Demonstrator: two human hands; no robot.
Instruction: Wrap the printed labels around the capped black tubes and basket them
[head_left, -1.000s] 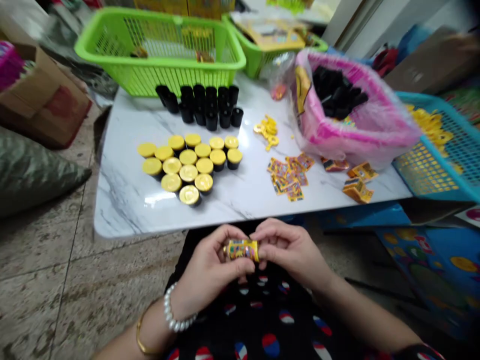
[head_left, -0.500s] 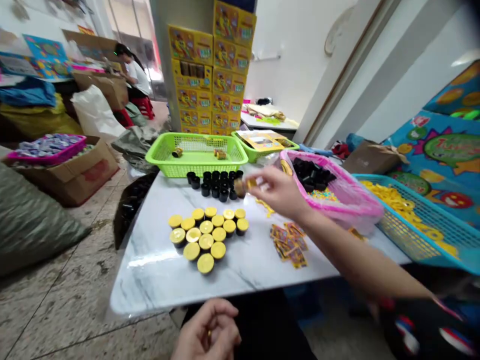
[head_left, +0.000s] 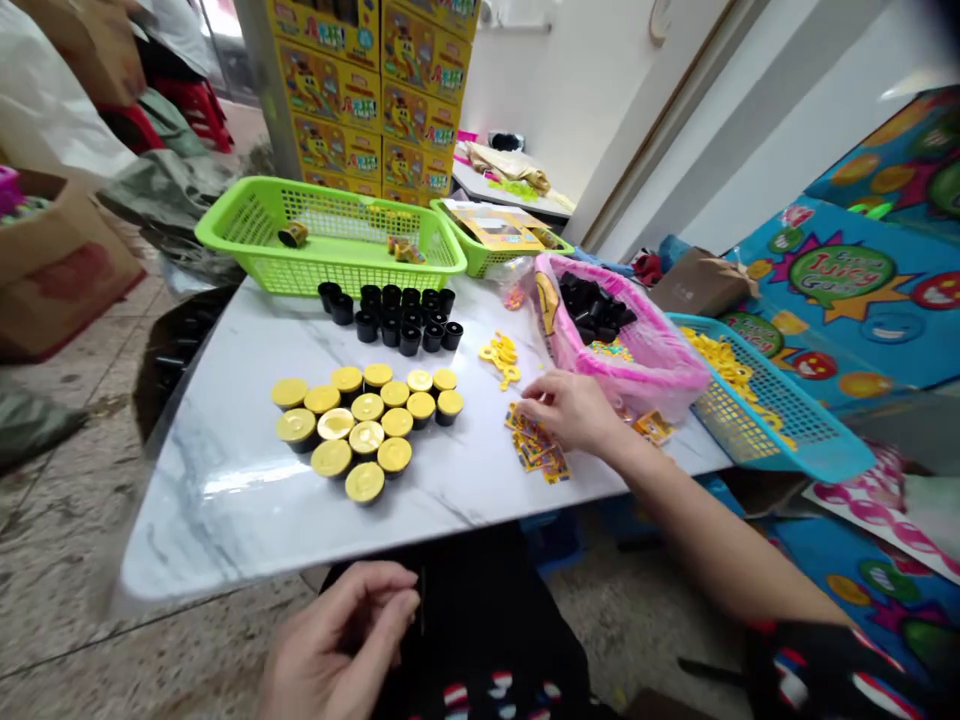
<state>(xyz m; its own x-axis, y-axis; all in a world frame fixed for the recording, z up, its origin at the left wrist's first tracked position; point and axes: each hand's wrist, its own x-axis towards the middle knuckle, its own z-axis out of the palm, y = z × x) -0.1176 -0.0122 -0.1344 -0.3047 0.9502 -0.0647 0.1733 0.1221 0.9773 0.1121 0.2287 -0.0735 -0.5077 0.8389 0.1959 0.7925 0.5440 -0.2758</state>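
Note:
My right hand [head_left: 574, 408] reaches onto a loose pile of small orange printed labels [head_left: 540, 455], with its fingers bent and drawn together on the top ones. My left hand [head_left: 349, 640] is held low, before the table's front edge, with thumb and fingers pinched. Something thin shows at its fingertips, too narrow to make out. Left of the labels stands a cluster of black cups with yellow lids [head_left: 367, 408]. Behind it are rows of open black cups [head_left: 391, 318]. Small yellow plastic pieces [head_left: 501, 355] lie just beyond my right hand.
A green basket [head_left: 337, 275] with a few label-wrapped cups stands at the back. On the right are a pink-rimmed, plastic-lined basket [head_left: 660, 355] of black cups and a blue basket [head_left: 806, 440] of yellow pieces. Yellow cartons [head_left: 330, 90] are stacked behind.
My right hand has come back from beside the black cups, where it had a small brownish item at its fingers, to the labels. My left hand has shifted slightly left, and the view has tilted down.

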